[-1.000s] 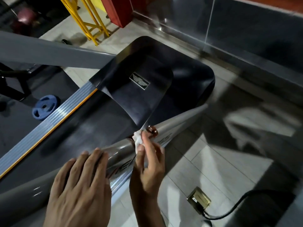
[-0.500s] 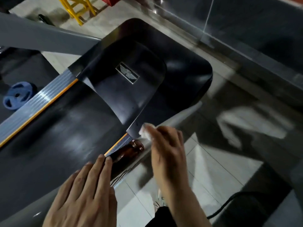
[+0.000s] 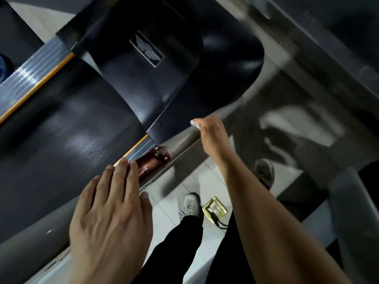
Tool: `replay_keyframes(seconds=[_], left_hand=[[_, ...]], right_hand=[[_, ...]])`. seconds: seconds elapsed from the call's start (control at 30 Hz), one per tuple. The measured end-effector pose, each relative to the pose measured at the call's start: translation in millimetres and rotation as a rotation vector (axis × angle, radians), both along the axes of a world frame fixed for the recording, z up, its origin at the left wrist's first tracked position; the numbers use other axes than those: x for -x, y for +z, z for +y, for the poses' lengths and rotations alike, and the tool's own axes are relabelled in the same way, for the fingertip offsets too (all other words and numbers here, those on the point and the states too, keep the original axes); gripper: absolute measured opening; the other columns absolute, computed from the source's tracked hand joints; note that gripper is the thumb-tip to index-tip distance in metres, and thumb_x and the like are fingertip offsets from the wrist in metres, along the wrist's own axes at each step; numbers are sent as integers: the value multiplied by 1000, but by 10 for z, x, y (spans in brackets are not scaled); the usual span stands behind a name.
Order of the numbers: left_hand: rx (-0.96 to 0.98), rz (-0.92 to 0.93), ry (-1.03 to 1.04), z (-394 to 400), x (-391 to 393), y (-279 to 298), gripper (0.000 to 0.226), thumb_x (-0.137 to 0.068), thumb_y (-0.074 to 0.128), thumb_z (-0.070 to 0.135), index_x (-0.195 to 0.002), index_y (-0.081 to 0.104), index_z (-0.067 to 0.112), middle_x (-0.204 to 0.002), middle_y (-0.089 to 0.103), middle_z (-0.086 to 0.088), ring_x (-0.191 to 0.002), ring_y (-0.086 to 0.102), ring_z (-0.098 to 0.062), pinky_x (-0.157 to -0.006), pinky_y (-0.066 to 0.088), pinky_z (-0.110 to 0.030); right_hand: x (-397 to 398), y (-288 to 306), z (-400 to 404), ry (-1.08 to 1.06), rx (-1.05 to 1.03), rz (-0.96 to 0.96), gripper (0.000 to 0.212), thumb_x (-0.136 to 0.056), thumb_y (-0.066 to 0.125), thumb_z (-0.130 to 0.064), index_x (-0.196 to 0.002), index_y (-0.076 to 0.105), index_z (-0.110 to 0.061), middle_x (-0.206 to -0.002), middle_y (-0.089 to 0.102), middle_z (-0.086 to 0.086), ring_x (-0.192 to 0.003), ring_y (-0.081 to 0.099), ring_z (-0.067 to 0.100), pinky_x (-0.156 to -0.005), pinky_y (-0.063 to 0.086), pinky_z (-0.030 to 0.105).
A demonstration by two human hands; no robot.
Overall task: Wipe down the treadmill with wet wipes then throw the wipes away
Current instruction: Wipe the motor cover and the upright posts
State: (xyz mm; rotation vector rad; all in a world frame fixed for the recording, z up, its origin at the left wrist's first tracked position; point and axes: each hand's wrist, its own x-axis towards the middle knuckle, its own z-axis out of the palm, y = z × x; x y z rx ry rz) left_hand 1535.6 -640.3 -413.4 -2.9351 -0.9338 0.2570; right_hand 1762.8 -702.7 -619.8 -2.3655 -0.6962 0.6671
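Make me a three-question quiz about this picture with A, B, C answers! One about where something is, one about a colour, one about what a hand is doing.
1. Where is the left hand?
A. On the treadmill's side rail
B. On the floor
C. In a pocket

2. What colour is the wipe?
A. Blue
B. White
C. Red

3. What is the right hand doing?
A. Hanging with nothing in it
B. Holding a bottle
C. Holding the wipe against the rail

Answers:
1. A: its straight fingers lie flat on the grey rail.
2. B: a white bit sticks out at the fingertips.
3. C: the hand is curled round the wipe where the rail runs.
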Motion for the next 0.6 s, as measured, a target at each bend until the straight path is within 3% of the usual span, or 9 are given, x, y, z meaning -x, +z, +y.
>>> replay_keyframes(seconds=[0.13, 0.23, 0.3, 0.4, 0.5, 0.6], left_hand=[[59, 34, 15, 25, -194, -108, 57, -93, 46, 27, -141, 53, -1, -143, 56, -20, -136, 50, -39, -114, 33, -50], [74, 19, 14, -24, -338, -258, 57, -93, 46, 26, -142, 51, -2, -141, 57, -21, -132, 53, -40, -113, 35, -51], [69, 36, 36, -42, -412, -340, 57, -94, 45, 27, -143, 51, -1, -140, 58, -20, -131, 55, -39, -112, 35, -52], [35, 15, 66, -81, -485, -425, 55, -94, 45, 27, -141, 53, -1, -138, 61, -19, -127, 59, -39, -109, 37, -52], [-21, -23, 70, -143, -516, -504, 54, -96, 45, 29, -141, 53, 0, -137, 62, -18, -125, 60, -39, -106, 40, -53], [-83, -37, 59, -252, -625, -632, 57, -92, 48, 30, -140, 55, 0, -146, 53, -22, -133, 53, -42, -111, 36, -56]], right_hand=[[71, 208, 154, 12, -67, 24, 35, -93, 45, -29, -112, 75, -25, -110, 61, 6, -105, 56, 25, -97, 47, 37], [569, 543, 137, 116, -391, -36, 33, -90, 56, -2, -111, 75, -19, -103, 59, 5, -95, 55, 23, -87, 48, 31], [696, 618, 28, 116, -446, -10, 38, -90, 59, -1, -119, 73, -21, -107, 59, -1, -98, 52, 18, -86, 45, 25], [433, 277, -90, 75, -389, -69, 41, -90, 48, -5, -120, 71, -21, -107, 60, 1, -97, 50, 16, -86, 44, 27], [-78, -155, -119, 24, -215, -40, 45, -95, 33, -22, -121, 70, -27, -112, 61, -3, -101, 52, 16, -91, 43, 26], [-499, -502, -189, 8, -105, 6, 42, -97, 38, -15, -124, 68, -29, -121, 59, -5, -112, 49, 13, -98, 40, 24]])
